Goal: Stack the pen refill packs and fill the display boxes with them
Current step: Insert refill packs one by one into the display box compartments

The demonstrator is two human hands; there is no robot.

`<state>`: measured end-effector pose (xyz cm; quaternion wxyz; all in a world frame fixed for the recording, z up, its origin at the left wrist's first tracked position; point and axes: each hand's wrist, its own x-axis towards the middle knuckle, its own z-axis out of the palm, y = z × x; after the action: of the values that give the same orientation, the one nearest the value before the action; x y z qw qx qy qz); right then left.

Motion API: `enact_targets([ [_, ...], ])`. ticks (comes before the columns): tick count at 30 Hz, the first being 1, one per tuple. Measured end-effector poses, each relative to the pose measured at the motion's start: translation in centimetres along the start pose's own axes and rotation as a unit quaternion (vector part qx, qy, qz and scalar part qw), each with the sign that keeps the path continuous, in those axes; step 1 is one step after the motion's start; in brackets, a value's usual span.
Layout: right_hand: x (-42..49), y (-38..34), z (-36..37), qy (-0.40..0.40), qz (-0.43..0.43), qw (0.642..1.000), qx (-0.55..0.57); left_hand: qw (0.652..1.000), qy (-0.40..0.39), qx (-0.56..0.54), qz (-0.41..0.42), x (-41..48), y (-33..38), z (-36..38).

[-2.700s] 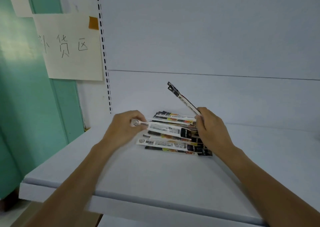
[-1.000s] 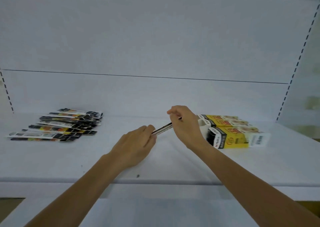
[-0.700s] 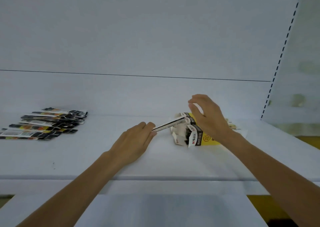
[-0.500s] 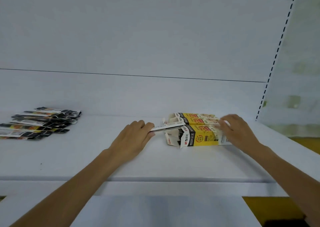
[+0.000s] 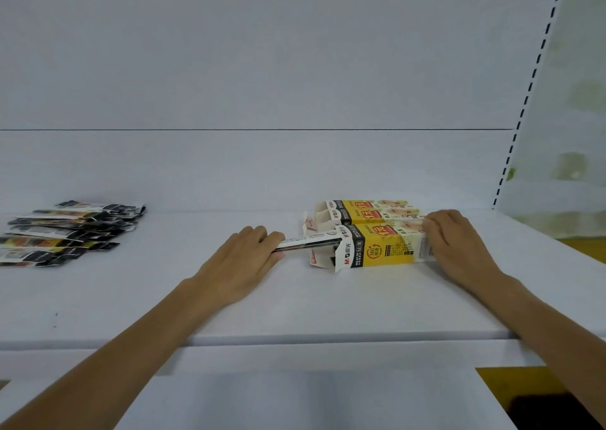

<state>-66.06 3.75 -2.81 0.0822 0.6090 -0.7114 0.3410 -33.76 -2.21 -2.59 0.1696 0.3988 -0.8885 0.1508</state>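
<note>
Yellow-and-black display boxes lie on their sides on the white shelf, open ends facing left. The nearest display box (image 5: 380, 249) has its flaps open. My left hand (image 5: 242, 259) pinches a thin stack of refill packs (image 5: 308, 242), whose far end sits inside the nearest box's open mouth. My right hand (image 5: 455, 242) grips that box's right end. Two more boxes (image 5: 367, 211) lie behind it. A loose pile of refill packs (image 5: 65, 233) lies at the far left of the shelf.
The white shelf (image 5: 311, 301) has a front edge just below my forearms, with a lower shelf beneath it. A white back panel rises behind the boxes. A slotted upright (image 5: 524, 101) stands at the right.
My left hand has pushed the packs rightward, deeper into the nearest box. My right hand moved from the packs to the box's right end and holds it there.
</note>
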Motion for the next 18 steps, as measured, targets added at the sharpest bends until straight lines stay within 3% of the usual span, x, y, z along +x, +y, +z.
enact_targets([
  [18, -0.20, -0.03, 0.03, 0.014, -0.023, 1.000, -0.011, 0.998, -0.047, -0.033, -0.027, -0.36, 0.26, -0.04],
])
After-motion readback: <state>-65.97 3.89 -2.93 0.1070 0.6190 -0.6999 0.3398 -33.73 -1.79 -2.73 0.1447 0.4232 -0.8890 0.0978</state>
